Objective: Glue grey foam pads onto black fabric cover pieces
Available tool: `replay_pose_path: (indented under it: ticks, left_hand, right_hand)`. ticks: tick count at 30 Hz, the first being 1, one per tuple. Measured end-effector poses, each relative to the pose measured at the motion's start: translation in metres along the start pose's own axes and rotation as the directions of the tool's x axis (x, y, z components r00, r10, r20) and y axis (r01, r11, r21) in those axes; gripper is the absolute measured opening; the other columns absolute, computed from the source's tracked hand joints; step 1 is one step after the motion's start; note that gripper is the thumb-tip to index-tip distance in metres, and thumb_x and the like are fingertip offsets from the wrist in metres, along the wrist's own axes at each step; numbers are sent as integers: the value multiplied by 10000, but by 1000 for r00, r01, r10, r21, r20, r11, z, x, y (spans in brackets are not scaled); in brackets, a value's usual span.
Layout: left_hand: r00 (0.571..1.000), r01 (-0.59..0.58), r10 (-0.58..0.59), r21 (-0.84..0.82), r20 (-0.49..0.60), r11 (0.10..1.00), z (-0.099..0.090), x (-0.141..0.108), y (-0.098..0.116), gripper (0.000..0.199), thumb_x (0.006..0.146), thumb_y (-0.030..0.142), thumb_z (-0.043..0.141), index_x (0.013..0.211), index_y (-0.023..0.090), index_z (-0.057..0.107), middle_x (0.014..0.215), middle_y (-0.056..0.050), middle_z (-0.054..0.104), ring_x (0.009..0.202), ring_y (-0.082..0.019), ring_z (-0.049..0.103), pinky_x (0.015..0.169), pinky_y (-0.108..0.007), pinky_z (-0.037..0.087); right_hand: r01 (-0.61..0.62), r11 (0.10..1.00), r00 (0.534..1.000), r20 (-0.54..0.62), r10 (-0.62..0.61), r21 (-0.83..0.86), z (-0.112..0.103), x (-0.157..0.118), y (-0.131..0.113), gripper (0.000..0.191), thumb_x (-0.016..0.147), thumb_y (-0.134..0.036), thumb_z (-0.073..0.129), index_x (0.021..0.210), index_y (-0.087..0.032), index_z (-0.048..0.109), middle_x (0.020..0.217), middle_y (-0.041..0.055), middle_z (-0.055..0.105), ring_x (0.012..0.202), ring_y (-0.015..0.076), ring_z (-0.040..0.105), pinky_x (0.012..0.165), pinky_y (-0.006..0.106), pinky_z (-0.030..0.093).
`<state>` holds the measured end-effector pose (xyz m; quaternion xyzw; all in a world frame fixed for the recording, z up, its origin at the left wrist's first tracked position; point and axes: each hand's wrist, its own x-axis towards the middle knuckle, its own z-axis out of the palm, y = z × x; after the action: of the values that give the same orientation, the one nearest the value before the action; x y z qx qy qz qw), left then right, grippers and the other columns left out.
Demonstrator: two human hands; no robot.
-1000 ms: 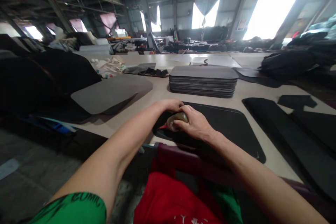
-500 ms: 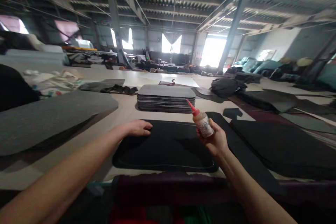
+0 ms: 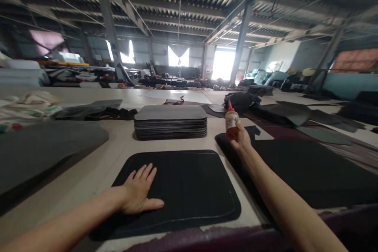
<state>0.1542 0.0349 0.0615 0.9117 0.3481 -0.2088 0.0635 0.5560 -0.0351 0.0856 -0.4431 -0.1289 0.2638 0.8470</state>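
The hands are well apart. The left hand (image 3: 138,191) lies flat, fingers spread, on a black round-cornered pad (image 3: 189,189) on the pale table (image 3: 88,173). The right hand (image 3: 241,139) holds up a squeeze bottle (image 3: 232,124) (red nozzle, tan contents) right of the grey pad stack (image 3: 170,124).

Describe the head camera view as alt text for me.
A person's left hand lies flat on a black rounded mat on a pale work table, while the right hand holds up a small bottle with a red nozzle. A stack of grey mats sits beyond, in a large hall.
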Motion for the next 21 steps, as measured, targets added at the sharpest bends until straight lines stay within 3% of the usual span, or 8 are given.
replay_pose_path:
  ticks: [5, 9, 16, 21]
  left_hand:
    - [999, -13, 12, -14, -49, 1000, 13, 8, -10, 1160, 775, 889, 366, 1544, 70, 78, 1600, -199, -40, 1498, -400, -12, 1204, -636, 120]
    - [996, -30, 27, -34, -86, 999, 23, 11, -16, 1156, 760, 915, 378, 1540, 114, 85, 1604, -175, -25, 1496, -396, 0, 1205, -635, 138]
    - [964, -32, 25, -23, -264, 999, 42, 11, -23, 1059, 765, 904, 431, 1533, 212, 200, 1613, -122, 103, 1495, -383, 119, 1202, -608, 222]
    - [957, -53, 55, 16, -284, 998, 53, 21, -36, 1049, 750, 874, 496, 1525, 209, 254, 1602, -145, 144, 1473, -438, 180, 1167, -663, 257]
  right_hand:
    - [-42, 980, 999, -7, 42, -193, 6, 43, 22, 155, 963, -264, 630, 1045, -136, 598, 900, 27, 655, 735, 144, 658, 650, 290, 587]
    - [36, 908, 997, -47, -61, -418, 18, 78, 40, 247, 972, -296, 638, 1157, -136, 602, 1011, 48, 645, 796, 149, 645, 679, 296, 578]
    - [155, 583, 955, -29, -294, -798, 37, 124, 67, 337, 934, -346, 682, 1191, -147, 594, 1090, 67, 632, 967, 211, 627, 868, 412, 541]
    - [137, 337, 967, 53, -248, -931, 33, 125, 85, 326, 951, -384, 655, 1173, -150, 611, 1088, 71, 644, 968, 214, 635, 879, 417, 531]
